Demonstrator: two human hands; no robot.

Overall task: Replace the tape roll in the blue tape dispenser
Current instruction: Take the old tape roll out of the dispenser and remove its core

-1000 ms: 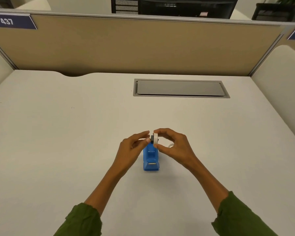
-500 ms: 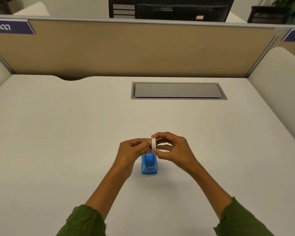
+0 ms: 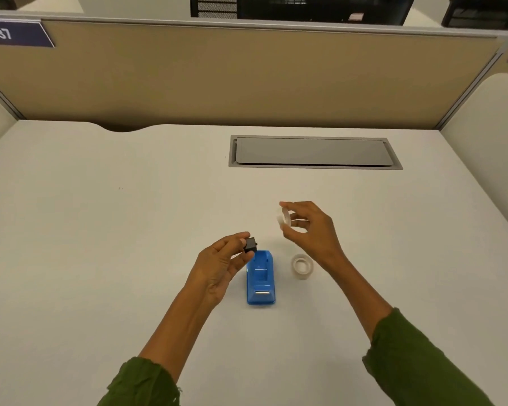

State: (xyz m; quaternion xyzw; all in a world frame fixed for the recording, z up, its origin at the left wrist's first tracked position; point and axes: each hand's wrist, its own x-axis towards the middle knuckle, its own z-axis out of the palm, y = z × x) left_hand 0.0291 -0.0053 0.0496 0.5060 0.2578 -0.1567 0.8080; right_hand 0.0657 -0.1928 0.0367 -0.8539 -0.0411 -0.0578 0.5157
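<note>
The blue tape dispenser (image 3: 261,278) stands on the white desk (image 3: 100,230) near its middle, its roll cradle bare. My left hand (image 3: 222,266) hovers just left of the dispenser's far end, fingertips pinched on a small black spindle core (image 3: 250,245). My right hand (image 3: 311,230) is raised to the right and farther back, holding a thin white tape roll (image 3: 284,217) between thumb and fingers. A second clear tape roll (image 3: 302,266) lies flat on the desk right of the dispenser, below my right wrist.
A grey cable hatch (image 3: 314,152) is set into the desk at the back. A tan partition wall (image 3: 247,77) closes the far edge, with cream side panels at left and right. Green sleeves cover both forearms.
My hands were together above the dispenser with roll and core joined. They have pulled apart: the left keeps the black core, the right has carried the white roll up and right. The camera tilted.
</note>
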